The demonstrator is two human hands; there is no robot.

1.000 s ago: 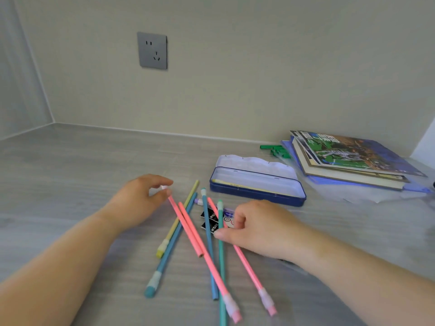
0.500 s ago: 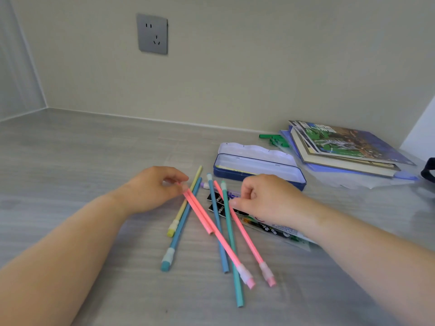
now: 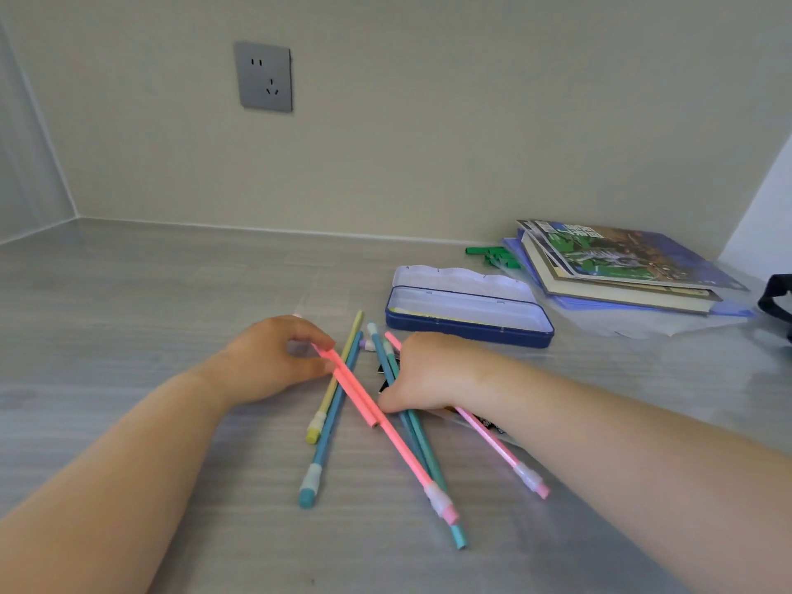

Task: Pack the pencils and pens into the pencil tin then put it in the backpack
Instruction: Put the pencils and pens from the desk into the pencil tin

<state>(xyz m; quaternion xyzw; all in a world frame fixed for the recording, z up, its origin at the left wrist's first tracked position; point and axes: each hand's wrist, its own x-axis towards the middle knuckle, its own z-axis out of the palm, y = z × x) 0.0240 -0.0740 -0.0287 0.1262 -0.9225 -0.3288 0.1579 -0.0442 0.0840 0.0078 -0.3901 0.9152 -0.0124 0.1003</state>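
Several coloured pencils [image 3: 388,426] lie crossed on the grey table: pink, blue, teal and yellow, with eraser ends toward me. My left hand [image 3: 274,358] pinches the far ends of two pink pencils [image 3: 347,379]. My right hand [image 3: 422,373] lies on the blue and teal pencils [image 3: 418,435], its fingers curled over them; a black packet shows under the hand. The blue pencil tin [image 3: 467,319] stands open behind the pencils, lid folded back, with a yellow sheet inside. A dark strap, perhaps the backpack [image 3: 778,300], shows at the right edge.
A stack of books and blue folders [image 3: 617,267] lies at the back right, with green pieces [image 3: 493,255] beside it. A grey wall socket [image 3: 265,77] is on the back wall. The table meets walls at the back and left.
Both hands have drawn closer together over the pencils. My right hand slid down onto the blue and teal pencils, and the pink pencils shifted slightly under my left fingers.
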